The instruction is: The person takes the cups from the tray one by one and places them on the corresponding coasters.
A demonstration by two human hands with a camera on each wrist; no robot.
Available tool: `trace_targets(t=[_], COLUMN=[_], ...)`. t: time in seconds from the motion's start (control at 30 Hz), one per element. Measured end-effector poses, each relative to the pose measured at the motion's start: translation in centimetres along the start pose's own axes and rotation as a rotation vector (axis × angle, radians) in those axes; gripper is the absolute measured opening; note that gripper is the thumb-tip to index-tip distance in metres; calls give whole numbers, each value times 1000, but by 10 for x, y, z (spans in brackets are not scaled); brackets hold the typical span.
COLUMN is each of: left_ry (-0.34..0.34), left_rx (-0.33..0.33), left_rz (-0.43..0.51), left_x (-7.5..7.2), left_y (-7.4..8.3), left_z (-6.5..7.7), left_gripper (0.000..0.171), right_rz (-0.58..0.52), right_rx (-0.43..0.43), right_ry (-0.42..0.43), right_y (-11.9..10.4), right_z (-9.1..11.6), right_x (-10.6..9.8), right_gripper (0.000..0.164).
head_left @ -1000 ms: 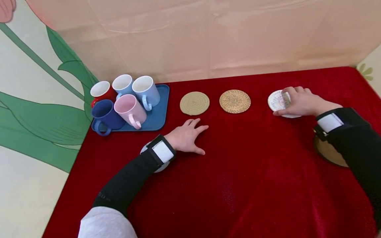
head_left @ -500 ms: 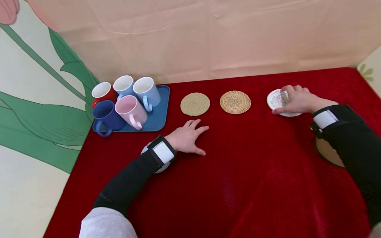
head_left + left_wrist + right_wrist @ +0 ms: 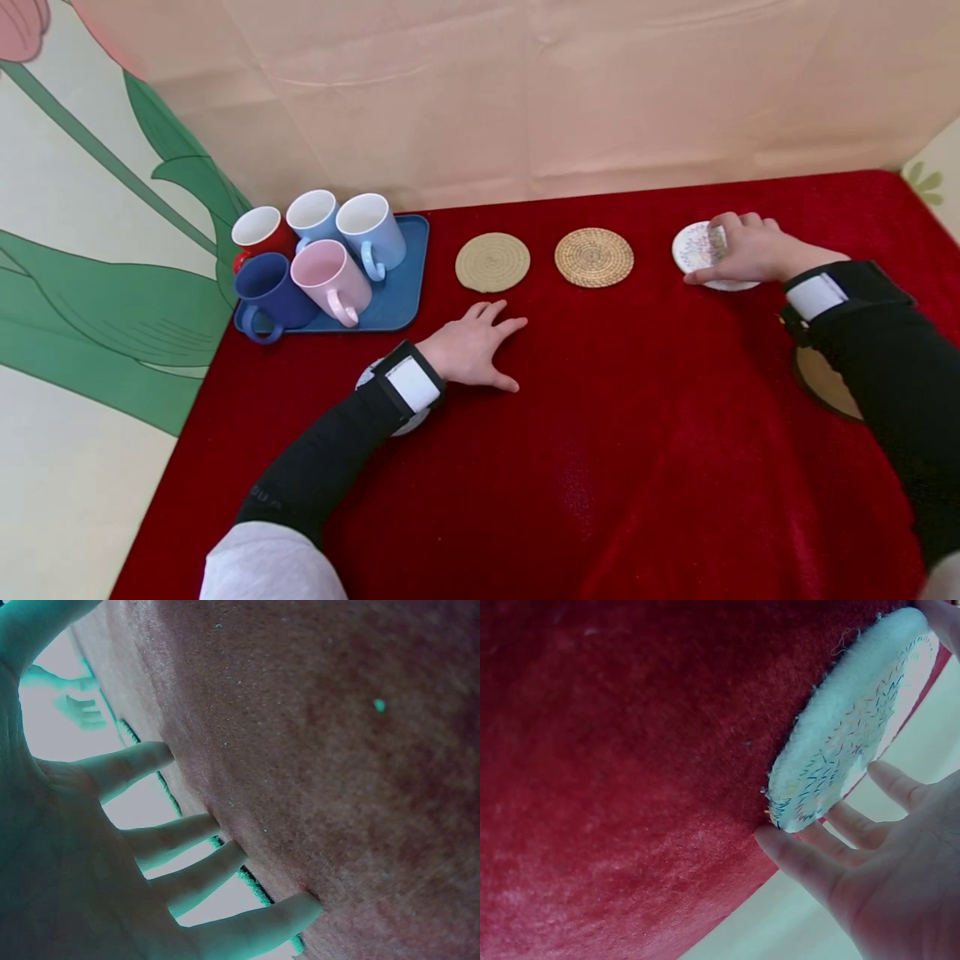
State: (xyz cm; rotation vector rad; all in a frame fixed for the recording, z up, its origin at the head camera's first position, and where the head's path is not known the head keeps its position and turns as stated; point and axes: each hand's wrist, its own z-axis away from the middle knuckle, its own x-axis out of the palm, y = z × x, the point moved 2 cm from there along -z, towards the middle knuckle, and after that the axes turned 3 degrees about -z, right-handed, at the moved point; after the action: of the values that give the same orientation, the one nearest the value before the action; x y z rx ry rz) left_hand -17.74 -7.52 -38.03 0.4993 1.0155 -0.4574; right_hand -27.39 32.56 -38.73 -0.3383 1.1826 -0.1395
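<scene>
A round white coaster (image 3: 693, 248) with fine coloured flecks lies flat on red cloth at the back right. Thumb and fingers of my right hand (image 3: 753, 252) hold it at opposite edges; the palm hides part of its top. In the right wrist view the fingertips touch the rim of this coaster (image 3: 847, 735). My left hand (image 3: 468, 346) rests with spread fingers on the cloth, holding nothing. Ahead of it lie a plain beige coaster (image 3: 492, 262) and a woven straw coaster (image 3: 594, 257). Beneath the left wrist, a pale coaster (image 3: 411, 424) is mostly covered.
On the left, a blue tray (image 3: 408, 279) bears several mugs: red (image 3: 279, 242), dark blue (image 3: 281, 293), pink (image 3: 333, 279) and two light blue (image 3: 378, 237). A brown round mat (image 3: 825, 383) lies partly behind the right forearm. A draped cloth wall (image 3: 525, 100) bounds the back.
My right hand has shifted slightly left and away from me, with the white coaster in it. The left hand stays where it was.
</scene>
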Motion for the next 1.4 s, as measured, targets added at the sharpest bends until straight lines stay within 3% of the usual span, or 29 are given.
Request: trace_targets(t=[0.3, 0.5, 0.7, 0.93, 1.13, 1.27, 1.4], left_ry=[-4, -6, -2, 11, 90, 160, 202], left_rx=[-2, -7, -8, 7, 20, 26, 3], left_rz=[-1, 6, 5, -8, 21, 47, 68], left_x=[0, 1, 1, 2, 1, 1, 7], left_y=[0, 0, 0, -2, -11, -21, -35], left_z=[-1, 0, 1, 4, 25, 50, 78], left_gripper=[92, 92, 92, 87, 73, 71, 81], right_rz=[-19, 81, 174, 159, 164, 176, 184], right_rx=[-4, -120, -272, -384, -477, -490, -465], right_ry=[-19, 39, 123, 131, 153, 149, 99], right_y=[-1, -14, -37, -56, -63, -64, -62], right_z=[2, 13, 42, 88, 120, 132, 137], right_x=[4, 6, 19, 49, 72, 79, 82], right_gripper=[113, 113, 93, 77, 70, 69, 73])
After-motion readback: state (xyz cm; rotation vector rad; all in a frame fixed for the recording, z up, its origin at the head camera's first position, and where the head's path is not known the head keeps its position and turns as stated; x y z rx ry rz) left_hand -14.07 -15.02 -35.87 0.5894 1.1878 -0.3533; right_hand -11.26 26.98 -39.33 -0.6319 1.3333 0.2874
